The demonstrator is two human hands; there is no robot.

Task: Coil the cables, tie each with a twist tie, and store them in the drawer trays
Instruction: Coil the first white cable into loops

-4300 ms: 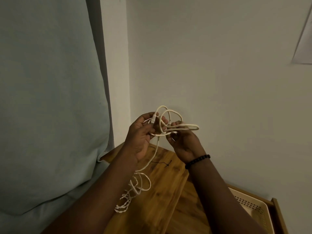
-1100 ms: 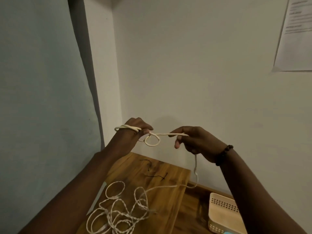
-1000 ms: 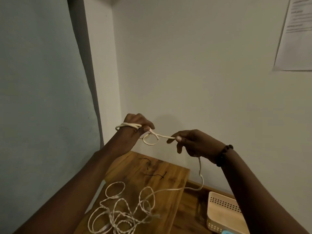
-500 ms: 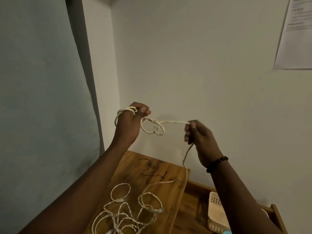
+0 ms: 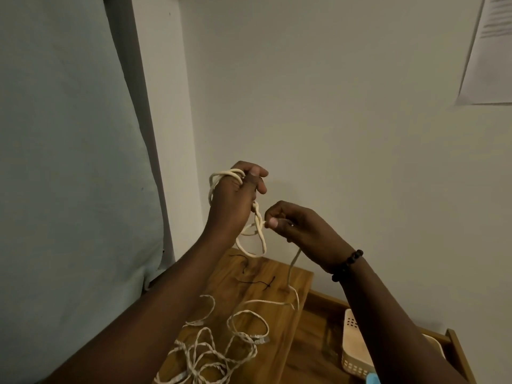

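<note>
A pale braided cable [image 5: 259,231], several turns wound round the left hand [image 5: 232,200] whose grip clenches them, droops in loops to the right hand [image 5: 299,231], pinched between thumb and forefinger, then hangs down to a loose tangle on the wooden desk [image 5: 257,284].

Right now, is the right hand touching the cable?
Touching. The head view shows the right hand pinching the cable between thumb and fingers.
</note>
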